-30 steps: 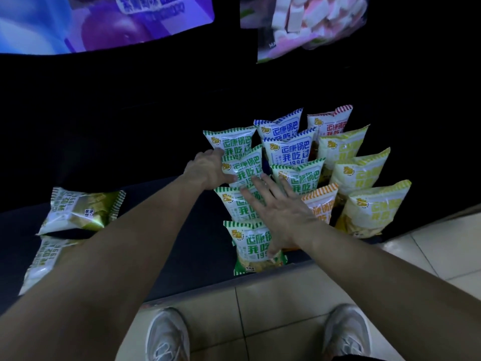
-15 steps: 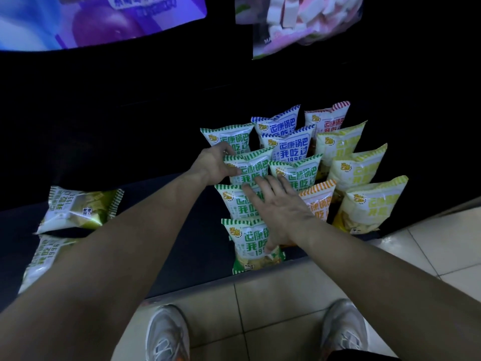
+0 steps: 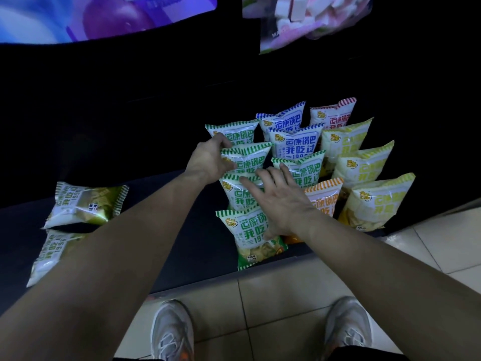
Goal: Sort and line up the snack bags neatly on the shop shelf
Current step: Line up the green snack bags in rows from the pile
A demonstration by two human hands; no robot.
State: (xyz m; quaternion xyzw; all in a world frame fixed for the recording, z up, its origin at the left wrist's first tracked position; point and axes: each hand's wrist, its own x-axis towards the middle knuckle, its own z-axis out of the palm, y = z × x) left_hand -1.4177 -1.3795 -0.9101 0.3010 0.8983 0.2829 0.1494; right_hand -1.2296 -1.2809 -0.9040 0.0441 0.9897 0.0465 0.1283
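Several snack bags stand in rows on the dark low shelf (image 3: 197,246). A left row of green-striped bags runs front to back; its front bag (image 3: 250,230) sits at the shelf edge. My left hand (image 3: 208,160) grips the left side of the second green bag from the back (image 3: 250,158). My right hand (image 3: 281,201) lies flat with fingers spread on the green bag behind the front one (image 3: 239,196). Blue-striped bags (image 3: 294,142), an orange bag (image 3: 325,199) and yellow bags (image 3: 377,201) fill the rows to the right.
Two olive-green bags lie flat at the shelf's left, one (image 3: 86,204) behind the other (image 3: 52,254). Pale floor tiles (image 3: 286,295) and my two grey shoes (image 3: 171,332) are below the shelf edge. Posters hang above the dark shelf back.
My left hand slid from the rear green bag onto the side of the one in front of it. My right hand stayed spread on the green row.
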